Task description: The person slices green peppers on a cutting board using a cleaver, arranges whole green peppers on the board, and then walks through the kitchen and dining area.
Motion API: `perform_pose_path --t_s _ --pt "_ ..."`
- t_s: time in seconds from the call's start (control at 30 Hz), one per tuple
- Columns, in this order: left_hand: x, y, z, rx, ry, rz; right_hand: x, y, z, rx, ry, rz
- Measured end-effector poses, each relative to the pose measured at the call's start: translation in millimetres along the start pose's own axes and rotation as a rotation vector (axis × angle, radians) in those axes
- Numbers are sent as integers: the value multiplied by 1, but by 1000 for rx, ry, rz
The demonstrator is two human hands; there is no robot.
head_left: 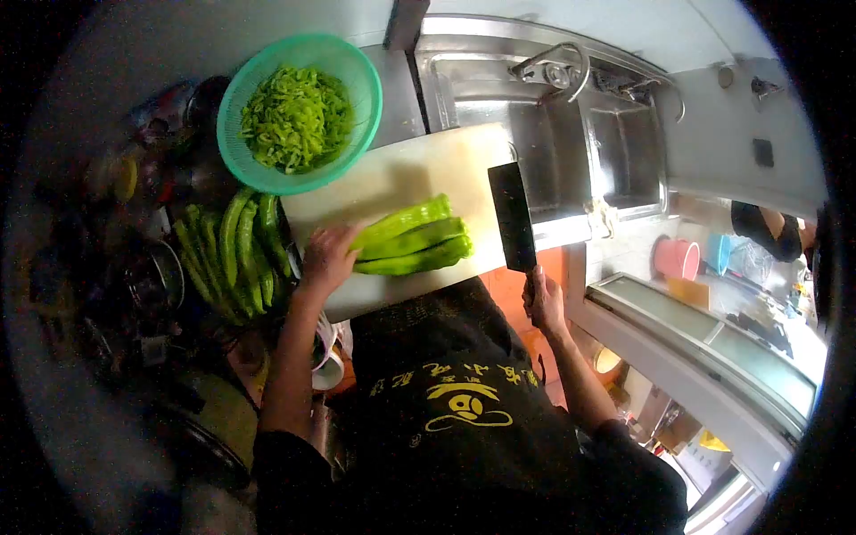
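On the cutting board (330,196) lie several long green peppers (415,236) side by side, their right ends looking cut. My left hand (331,256) is closed over their left ends, holding them against the board. My right hand (544,301) grips the handle of a cleaver (511,218). Its dark, wide blade is held up at the board's right edge, apart from the peppers. Behind the board's left part, a green colander (370,94) holds a heap of sliced green pepper (299,120).
More whole green peppers (236,250) are piled left of the board. A steel double sink (544,134) with faucets is at the back right. Dim clutter fills the far left. Toward the right stand a sliding-door frame (713,339), a pink bucket (678,259) and another person's arm (774,220).
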State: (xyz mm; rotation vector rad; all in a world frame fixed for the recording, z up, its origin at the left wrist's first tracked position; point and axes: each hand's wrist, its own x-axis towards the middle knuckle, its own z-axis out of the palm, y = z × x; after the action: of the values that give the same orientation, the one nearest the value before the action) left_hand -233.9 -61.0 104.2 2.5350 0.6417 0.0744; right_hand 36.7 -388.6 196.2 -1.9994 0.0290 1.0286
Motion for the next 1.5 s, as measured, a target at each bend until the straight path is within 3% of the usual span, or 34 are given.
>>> perform_pose_path --t_s 0.1,0.2,0.27,0.3,0.33,0.37,0.4,0.43,0.53,0.6,0.67,0.77,0.93,1.03,1.1,1.23,1.3,1.33,1.4,1.5 --pt "42 6 41 -11 -49 151 -1 2 -17 -75 45 -54" --pt "43 -6 58 -161 -176 114 1 30 -27 21 92 -39" --pt "32 -13 62 -207 -86 127 -9 25 -26 -95 130 84" --pt "17 -20 66 -315 -37 53 36 109 -57 -178 69 -64" --pt "14 -2 39 -355 -53 -58 22 86 -39 -107 82 0" --pt "14 -8 31 -203 167 19 5 48 -25 -40 99 61" --pt "15 -13 20 -208 211 -56 1 38 -18 -5 142 44" --pt "1 -34 17 -190 384 -212 2 36 -18 24 207 25" --pt "-59 -118 48 -165 835 -686 -5 20 -23 59 95 -2" --pt "-113 -176 37 -80 874 -1003 11 33 -25 58 90 6" --pt "-157 -224 19 5 691 -1175 15 34 -21 49 92 17" --pt "-171 -255 3 146 397 -1105 17 25 -10 16 87 56" --pt "-130 -263 -25 270 235 -989 20 21 5 43 18 30" --pt "-113 -282 -38 -52 34 -1121 17 12 9 11 3 42" --pt "-129 -278 -54 -302 213 -1121 13 10 16 19 44 25" --pt "-160 -233 -116 -784 543 -1043 12 15 6 47 -2 18" --pt "-153 -191 -148 -940 568 -957 11 12 5 35 40 52" --pt "-143 -164 -160 -988 531 -911 13 19 2 -43 37 -47" --pt "-107 -103 -171 -1012 371 -814 2 -19 5 -51 88 228" --pt "-31 -14 -148 -853 13 -595 7 0 -4 -37 74 70"
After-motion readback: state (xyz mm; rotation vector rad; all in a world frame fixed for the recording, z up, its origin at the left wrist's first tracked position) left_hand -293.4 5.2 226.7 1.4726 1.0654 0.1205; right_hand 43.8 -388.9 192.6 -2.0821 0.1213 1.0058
